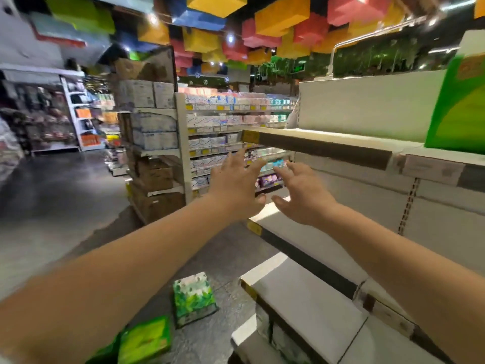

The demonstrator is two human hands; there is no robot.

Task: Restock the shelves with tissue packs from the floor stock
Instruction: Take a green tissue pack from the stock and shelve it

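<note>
Both my arms reach forward in front of the white shelving unit. My left hand (237,185) and my right hand (301,195) are spread with fingers straight, a small gap between them, holding nothing. They hover in the air past the left end of the middle shelf (286,227). A green tissue pack (462,106) stands on the top shelf (328,143) at the far right. On the floor below my left arm lie a leaf-patterned tissue pack (194,298) and a bright green tissue pack (144,340).
Lower white shelves (309,303) step out toward me at the bottom right. Across the grey aisle floor (65,195) stands another shelving unit (183,143) stacked with cartons and boxed goods. Coloured boxes hang from the ceiling.
</note>
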